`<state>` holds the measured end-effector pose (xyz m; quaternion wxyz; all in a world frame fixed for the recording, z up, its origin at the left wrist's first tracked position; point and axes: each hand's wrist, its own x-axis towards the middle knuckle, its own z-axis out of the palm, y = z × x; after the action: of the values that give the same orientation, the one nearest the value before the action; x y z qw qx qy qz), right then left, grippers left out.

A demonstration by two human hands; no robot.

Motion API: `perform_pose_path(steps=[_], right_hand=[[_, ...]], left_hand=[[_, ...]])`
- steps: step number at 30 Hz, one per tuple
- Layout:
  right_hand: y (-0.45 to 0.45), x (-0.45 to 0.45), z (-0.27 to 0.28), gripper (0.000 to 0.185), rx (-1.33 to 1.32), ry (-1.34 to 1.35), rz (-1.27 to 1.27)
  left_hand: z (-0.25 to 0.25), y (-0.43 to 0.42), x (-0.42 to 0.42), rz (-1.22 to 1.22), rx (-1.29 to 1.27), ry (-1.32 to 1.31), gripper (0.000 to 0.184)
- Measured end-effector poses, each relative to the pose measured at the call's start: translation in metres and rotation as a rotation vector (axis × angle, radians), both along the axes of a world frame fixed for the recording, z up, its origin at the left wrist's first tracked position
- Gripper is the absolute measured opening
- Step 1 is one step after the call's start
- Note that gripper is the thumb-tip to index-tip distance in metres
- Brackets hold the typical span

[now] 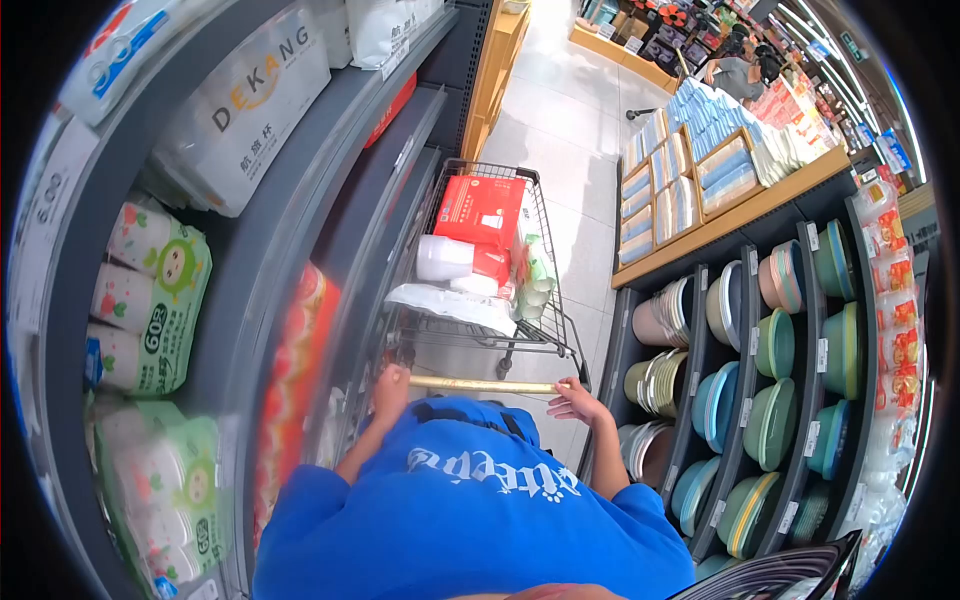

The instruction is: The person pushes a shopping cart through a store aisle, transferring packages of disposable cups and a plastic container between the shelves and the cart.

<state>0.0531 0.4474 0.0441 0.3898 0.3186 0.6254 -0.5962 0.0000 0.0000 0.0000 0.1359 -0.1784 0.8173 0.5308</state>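
Observation:
My left hand [391, 392] is closed around the left end of the yellow handle [480, 384] of a black wire shopping cart [548, 215]. At the handle's right end is my right hand [575, 402], its fingers apart, touching or very near the bar. Inside the cart lie a red box [480, 208], white rolls or cups [444, 258] in wrapping, a white plastic package [455, 306] and a green-and-white pack [538, 270].
Dark shelves [370, 100] with packs of paper cups [150, 270] run close along the left. On the right, shelves hold stacked bowls [770, 425], with folded towels [700, 120] above. A tiled aisle [560, 130] lies ahead; a person [735, 75] is at the far right.

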Motion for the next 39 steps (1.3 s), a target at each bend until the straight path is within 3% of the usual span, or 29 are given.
perform_pose_path(steps=[2, 11, 14, 17, 18, 19, 21, 22, 24, 27, 29, 33, 37, 39], right_hand=[[0.012, 0.006, 0.008, 0.046, -0.063, -0.025, 0.005], [0.032, -0.027, 0.002, 0.071, -0.501, -0.273, -0.042], [0.036, -0.047, 0.008, 0.069, -0.528, -0.433, 0.048], [0.027, -0.099, 0.021, 0.065, -0.315, -0.494, 0.448], [0.023, -0.115, 0.014, 0.060, -0.321, -0.231, 0.365], [0.010, -0.147, 0.015, 0.055, -0.184, -0.105, 0.207], [0.004, -0.216, -0.017, 0.044, -0.227, 0.083, 0.042], [-0.019, -0.249, -0.020, 0.043, -0.232, 0.102, -0.139], [-0.045, -0.310, -0.060, 0.046, -0.237, 0.127, -0.224], [-0.067, -0.375, -0.184, 0.048, 0.074, -0.049, -0.303], [-0.063, -0.408, -0.257, 0.044, 0.120, 0.098, -0.525], [-0.076, -0.444, -0.285, 0.032, 0.017, 0.197, -0.871], [-0.052, -0.462, -0.280, 0.027, 0.374, 0.344, -0.143], [-0.057, -0.468, -0.242, 0.026, 0.129, 0.452, -0.338]], left_hand=[[0.004, 0.010, 0.008, 0.019, 0.019, 0.017, 0.023], [0.009, 0.009, -0.001, 0.130, 0.019, 0.020, 0.019], [0.010, 0.012, -0.003, 0.169, -0.049, 0.008, 0.018], [-0.020, 0.012, 0.011, 0.228, -0.140, 0.026, 0.019], [-0.030, 0.013, 0.013, 0.254, -0.173, 0.039, 0.019], [-0.024, 0.019, 0.011, 0.259, -0.205, 0.050, 0.019], [-0.002, 0.026, 0.003, 0.267, -0.278, 0.073, 0.019], [-0.016, 0.024, 0.007, 0.268, -0.322, 0.067, 0.018], [0.000, 0.027, 0.001, 0.300, -0.335, 0.048, 0.017], [0.010, 0.038, -0.007, 0.347, -0.350, 0.067, 0.014], [-0.011, 0.031, 0.002, 0.376, -0.290, -0.048, 0.014], [0.005, 0.039, -0.008, 0.441, -0.276, -0.106, 0.016], [0.009, 0.038, -0.008, 0.435, -0.224, -0.126, 0.017], [0.007, 0.030, -0.004, 0.352, -0.195, -0.132, 0.018]])
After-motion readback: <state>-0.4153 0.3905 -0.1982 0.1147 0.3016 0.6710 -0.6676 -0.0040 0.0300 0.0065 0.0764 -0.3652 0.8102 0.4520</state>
